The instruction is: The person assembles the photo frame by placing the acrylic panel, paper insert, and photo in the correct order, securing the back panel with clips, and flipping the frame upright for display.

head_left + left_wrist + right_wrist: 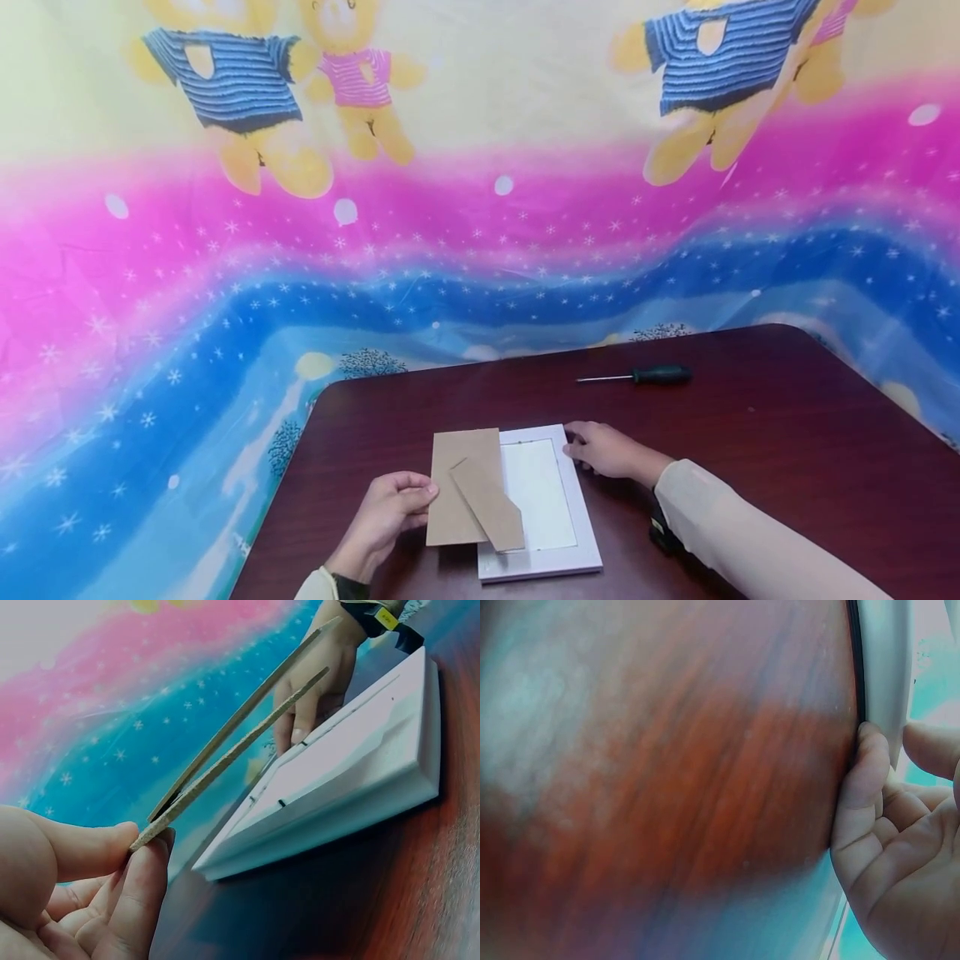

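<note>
Cardboard backboard (452,504) hovers over the 9 o'clock side of the white photo frame (547,560), its edge pinched by the left hand (386,508); a loosened pinch could drop it, its easel leg (489,507) snagging the dark tabs (282,802). The right hand (609,450) holds the frame's 1 o'clock corner; room runs toward the table's (450,400) 12 o'clock edge.
</note>
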The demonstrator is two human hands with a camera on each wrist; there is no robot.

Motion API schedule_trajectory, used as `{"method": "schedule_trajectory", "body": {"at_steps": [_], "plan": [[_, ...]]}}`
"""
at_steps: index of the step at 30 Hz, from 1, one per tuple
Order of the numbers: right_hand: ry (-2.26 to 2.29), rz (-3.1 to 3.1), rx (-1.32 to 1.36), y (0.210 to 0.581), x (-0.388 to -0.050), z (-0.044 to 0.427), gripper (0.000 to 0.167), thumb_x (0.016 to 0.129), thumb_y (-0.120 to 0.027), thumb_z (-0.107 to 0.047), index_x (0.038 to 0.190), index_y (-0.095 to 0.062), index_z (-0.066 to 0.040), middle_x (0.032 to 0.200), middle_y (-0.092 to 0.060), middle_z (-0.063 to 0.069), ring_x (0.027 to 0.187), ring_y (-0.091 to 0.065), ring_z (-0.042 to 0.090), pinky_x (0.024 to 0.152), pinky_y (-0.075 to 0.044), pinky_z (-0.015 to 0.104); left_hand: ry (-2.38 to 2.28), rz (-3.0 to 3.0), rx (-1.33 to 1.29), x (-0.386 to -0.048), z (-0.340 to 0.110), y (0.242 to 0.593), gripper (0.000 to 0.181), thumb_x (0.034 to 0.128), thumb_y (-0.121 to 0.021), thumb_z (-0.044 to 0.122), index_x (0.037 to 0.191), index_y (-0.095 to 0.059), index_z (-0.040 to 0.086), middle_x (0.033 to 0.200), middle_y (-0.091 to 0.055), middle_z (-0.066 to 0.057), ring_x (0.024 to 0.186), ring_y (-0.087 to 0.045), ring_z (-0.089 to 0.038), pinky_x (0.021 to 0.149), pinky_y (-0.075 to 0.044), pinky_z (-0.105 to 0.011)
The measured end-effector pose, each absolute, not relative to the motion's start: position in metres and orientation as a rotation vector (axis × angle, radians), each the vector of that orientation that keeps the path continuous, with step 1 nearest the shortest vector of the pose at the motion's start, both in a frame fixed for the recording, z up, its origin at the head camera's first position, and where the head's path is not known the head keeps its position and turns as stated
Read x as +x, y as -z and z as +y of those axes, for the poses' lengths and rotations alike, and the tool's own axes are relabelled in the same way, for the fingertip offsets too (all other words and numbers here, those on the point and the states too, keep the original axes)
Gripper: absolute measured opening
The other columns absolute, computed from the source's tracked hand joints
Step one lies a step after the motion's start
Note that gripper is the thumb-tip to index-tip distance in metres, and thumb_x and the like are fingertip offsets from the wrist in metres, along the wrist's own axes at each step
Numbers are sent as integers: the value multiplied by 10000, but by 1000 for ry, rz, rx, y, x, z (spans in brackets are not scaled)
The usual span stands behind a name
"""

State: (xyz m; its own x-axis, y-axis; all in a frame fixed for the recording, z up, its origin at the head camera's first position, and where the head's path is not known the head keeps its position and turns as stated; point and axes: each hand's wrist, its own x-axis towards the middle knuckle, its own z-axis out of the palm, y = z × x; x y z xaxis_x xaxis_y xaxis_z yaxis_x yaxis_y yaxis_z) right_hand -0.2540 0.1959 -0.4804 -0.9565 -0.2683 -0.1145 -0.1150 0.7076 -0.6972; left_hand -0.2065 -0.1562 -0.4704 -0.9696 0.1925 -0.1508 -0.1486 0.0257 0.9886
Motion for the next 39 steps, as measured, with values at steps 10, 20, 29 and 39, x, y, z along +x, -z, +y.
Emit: {"method": "schedule_trajectory", "body": {"at_steps": [10, 20, 29, 39], "plan": [[1090, 2713, -308, 478, -253, 194, 447, 975, -600, -134, 1367, -491, 52, 770, -565, 14, 660, -552, 166, 615, -484, 330, -2023, 2020, 108, -208, -137, 478, 179, 863, -704, 34, 956, -626, -98, 796, -671, -64, 687, -661, -169, 631, -571, -313], [1089, 2705, -305, 483, -255, 195, 452, 974, -602, -138, 1371, -490, 47, 762, -566, 15, 652, -553, 166, 607, -485, 331, -2026, 2002, 85, -208, -128, 484, 142, 860, -693, 6, 942, -627, -88, 769, -677, -59, 631, -649, -159, 589, -562, -286], [1098, 2703, -302, 483, -255, 195, 455, 974, -601, -138, 1376, -486, 40, 769, -564, 21, 658, -551, 173, 595, -486, 331, -2031, 2004, 80, -209, -121, 487, 144, 866, -697, 9, 944, -624, -88, 775, -680, -59, 661, -655, -155, 605, -566, -296], [1104, 2698, -304, 481, -256, 195, 453, 974, -601, -131, 1374, -484, 48, 762, -562, 23, 657, -551, 173, 597, -486, 328, -2041, 2007, 94, -208, -114, 484, 132, 861, -696, -4, 929, -625, -93, 781, -682, -67, 668, -657, -158, 608, -568, -301]]}}
